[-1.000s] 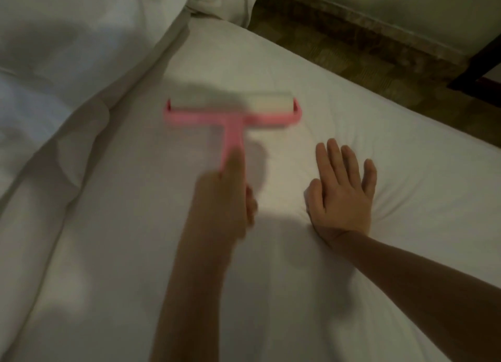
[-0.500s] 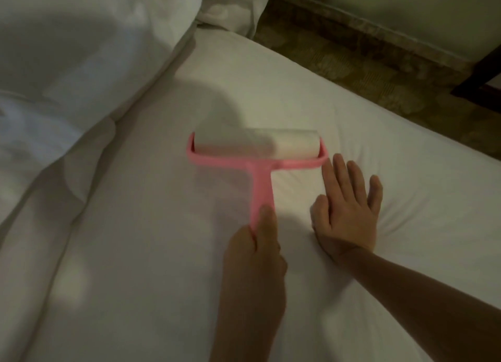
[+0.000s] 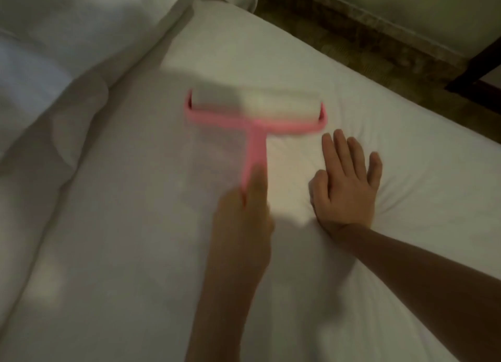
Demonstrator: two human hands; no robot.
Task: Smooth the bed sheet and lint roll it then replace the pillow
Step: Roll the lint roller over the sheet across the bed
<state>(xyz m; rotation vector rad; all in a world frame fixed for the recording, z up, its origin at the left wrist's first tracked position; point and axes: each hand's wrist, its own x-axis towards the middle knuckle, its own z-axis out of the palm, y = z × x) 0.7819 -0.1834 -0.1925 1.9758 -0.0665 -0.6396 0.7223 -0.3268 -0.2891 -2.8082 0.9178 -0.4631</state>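
Just ahead of the left hand (image 3: 241, 226), whose fingers (image 3: 257, 182) clamp its handle, the pink plastic lint roller with a white sticky drum (image 3: 256, 109) lies on the white bed sheet (image 3: 122, 226), drum crosswise, while the right hand (image 3: 344, 188) presses flat, fingers straight, just beside it.
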